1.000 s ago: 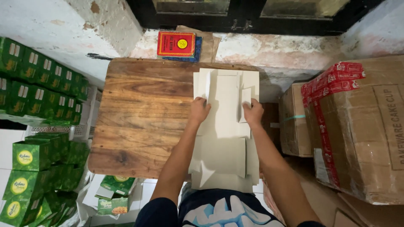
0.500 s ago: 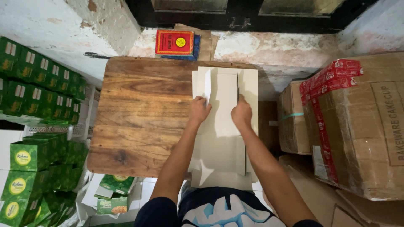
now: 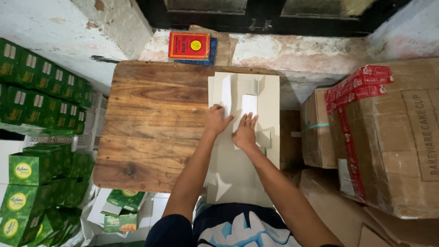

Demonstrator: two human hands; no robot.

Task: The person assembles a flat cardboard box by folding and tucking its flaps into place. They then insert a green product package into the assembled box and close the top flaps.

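A flat white cardboard box blank lies on the right part of a wooden table, hanging over its near edge. My left hand presses on the blank's left side, next to a raised left flap. My right hand lies flat on the middle of the blank, fingers spread, just below a small folded panel. Neither hand grips anything.
Stacks of green boxes fill the left side. Large brown cartons with red tape stand on the right. A red and yellow book lies on the ledge behind the table. Loose green cartons lie on the floor.
My right hand has slid left from the blank's right edge to its middle. The right side flap has been folded inward. My left hand stays near the left flap.
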